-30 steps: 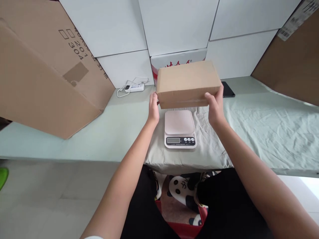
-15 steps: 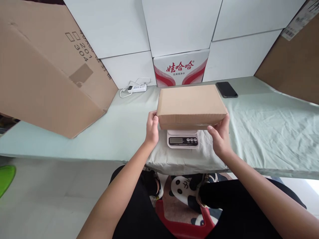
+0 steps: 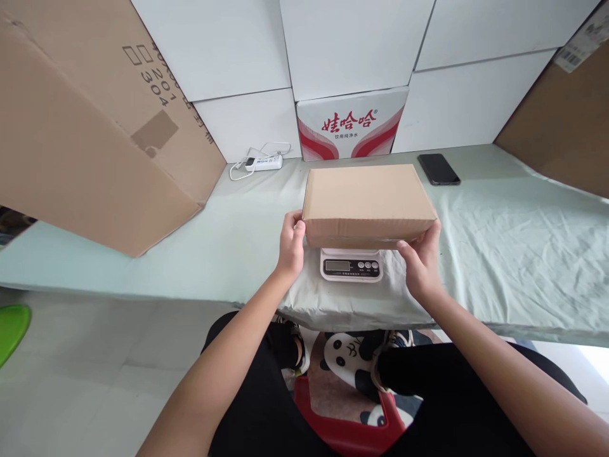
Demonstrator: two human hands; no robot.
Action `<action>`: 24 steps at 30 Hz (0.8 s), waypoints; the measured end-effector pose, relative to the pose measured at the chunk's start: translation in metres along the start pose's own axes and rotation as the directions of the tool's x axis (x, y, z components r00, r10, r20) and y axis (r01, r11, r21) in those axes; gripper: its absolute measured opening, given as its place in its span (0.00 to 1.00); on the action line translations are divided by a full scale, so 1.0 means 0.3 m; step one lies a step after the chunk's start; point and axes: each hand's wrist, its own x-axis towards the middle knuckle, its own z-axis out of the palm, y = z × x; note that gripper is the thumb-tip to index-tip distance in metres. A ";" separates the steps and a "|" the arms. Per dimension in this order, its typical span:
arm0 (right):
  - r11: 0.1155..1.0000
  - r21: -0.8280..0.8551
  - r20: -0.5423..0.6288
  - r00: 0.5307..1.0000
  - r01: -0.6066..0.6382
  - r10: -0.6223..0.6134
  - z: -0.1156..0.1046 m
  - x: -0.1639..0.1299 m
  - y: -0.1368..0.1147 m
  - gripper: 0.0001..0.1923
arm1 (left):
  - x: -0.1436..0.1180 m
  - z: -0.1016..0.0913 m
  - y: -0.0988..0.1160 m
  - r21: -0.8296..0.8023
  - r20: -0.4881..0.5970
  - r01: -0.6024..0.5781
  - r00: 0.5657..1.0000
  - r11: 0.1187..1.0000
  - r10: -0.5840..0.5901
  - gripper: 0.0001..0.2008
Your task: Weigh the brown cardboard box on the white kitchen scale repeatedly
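A closed brown cardboard box (image 3: 367, 200) rests flat over a small white digital scale (image 3: 351, 264), hiding the scale's platform; only its display and buttons show. My left hand (image 3: 291, 244) grips the box's near left corner. My right hand (image 3: 421, 259) holds the near right corner from below and beside. Both hands touch the box.
The table (image 3: 514, 254) is covered with a pale green cloth. A large brown carton (image 3: 85, 127) leans at the left. A white power strip (image 3: 261, 163), a red-and-white printed carton (image 3: 351, 124) and a black phone (image 3: 438, 169) lie behind. White boxes line the wall.
Both hands lowered the box from in front of the printed carton down onto the scale. In the last half second it has stayed nearly still.
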 end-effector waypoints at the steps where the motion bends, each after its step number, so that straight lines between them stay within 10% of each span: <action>1: 1.000 0.008 -0.002 1.000 -0.006 0.006 0.000 0.000 0.000 0.43 | -0.001 0.001 0.000 0.003 -0.005 -0.003 1.000 1.000 0.003 0.34; 24: 0.998 -0.002 -0.072 0.995 -0.068 0.067 0.023 0.012 0.002 0.37 | -0.005 -0.009 -0.010 0.022 -0.011 -0.003 1.000 1.000 0.003 0.32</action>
